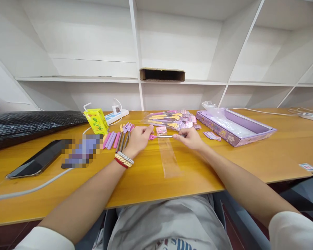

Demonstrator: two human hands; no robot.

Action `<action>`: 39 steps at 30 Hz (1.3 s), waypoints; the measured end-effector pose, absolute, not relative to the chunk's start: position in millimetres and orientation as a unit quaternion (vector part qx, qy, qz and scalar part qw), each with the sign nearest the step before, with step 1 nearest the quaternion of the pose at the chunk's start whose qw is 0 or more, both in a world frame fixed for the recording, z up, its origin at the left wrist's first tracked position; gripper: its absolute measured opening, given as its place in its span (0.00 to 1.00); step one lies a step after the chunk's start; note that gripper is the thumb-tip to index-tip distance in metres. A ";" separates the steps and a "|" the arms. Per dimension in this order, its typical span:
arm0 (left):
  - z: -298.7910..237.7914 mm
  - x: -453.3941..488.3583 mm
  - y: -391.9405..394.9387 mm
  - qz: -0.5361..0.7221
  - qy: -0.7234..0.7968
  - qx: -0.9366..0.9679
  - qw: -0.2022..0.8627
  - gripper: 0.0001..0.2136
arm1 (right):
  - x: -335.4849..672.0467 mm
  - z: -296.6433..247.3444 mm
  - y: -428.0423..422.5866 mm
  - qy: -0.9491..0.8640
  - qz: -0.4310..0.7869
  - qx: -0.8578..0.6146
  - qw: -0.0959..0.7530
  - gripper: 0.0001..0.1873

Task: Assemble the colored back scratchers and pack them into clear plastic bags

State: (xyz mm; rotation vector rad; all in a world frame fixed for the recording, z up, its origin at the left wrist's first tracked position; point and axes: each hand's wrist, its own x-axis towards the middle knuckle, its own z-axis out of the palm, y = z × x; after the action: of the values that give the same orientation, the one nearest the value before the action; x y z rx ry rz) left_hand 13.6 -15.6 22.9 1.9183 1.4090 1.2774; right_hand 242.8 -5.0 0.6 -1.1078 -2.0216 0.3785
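Both my hands hold one small tool with a silver shaft and a pink end, level above the wooden table. My left hand, with bead bracelets on its wrist, pinches the pink end. My right hand pinches the other end. Below the tool a clear plastic sleeve lies flat on the table. Just left of my left hand lie several loose tools with purple, pink and yellow parts. Behind my hands is a pile of packed tools in clear bags, with a small pink card in front.
A purple box with plastic wrap in it stands at the right, small cards beside it. At the left are a yellow drink carton, a power strip, a phone, a black bag and a white cable. White shelves rise behind.
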 end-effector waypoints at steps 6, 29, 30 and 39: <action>20.0 5.8 -8.2 0.409 0.510 0.736 0.175 0.22 | 243.9 -1.0 -0.5 -0.808 0.154 -0.433 0.369 0.26; 0.7 16.9 -2.3 0.509 0.339 0.618 0.494 0.21 | 250.2 -7.2 8.8 -0.863 0.115 -0.404 0.281 0.10; -0.3 16.2 -0.9 0.513 0.336 0.621 0.488 0.21 | 250.2 -7.4 9.8 -0.857 0.106 -0.411 0.293 0.10; -8.0 14.6 -8.4 0.279 0.429 0.839 0.184 0.22 | 251.5 -6.3 12.9 -0.792 0.096 -0.493 0.347 0.09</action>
State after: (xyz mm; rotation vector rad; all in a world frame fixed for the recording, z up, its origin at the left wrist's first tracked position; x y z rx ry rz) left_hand 14.6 -8.4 -8.0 2.3657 1.2105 0.7870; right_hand 251.5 12.9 -6.3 -1.2790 -2.0550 0.2488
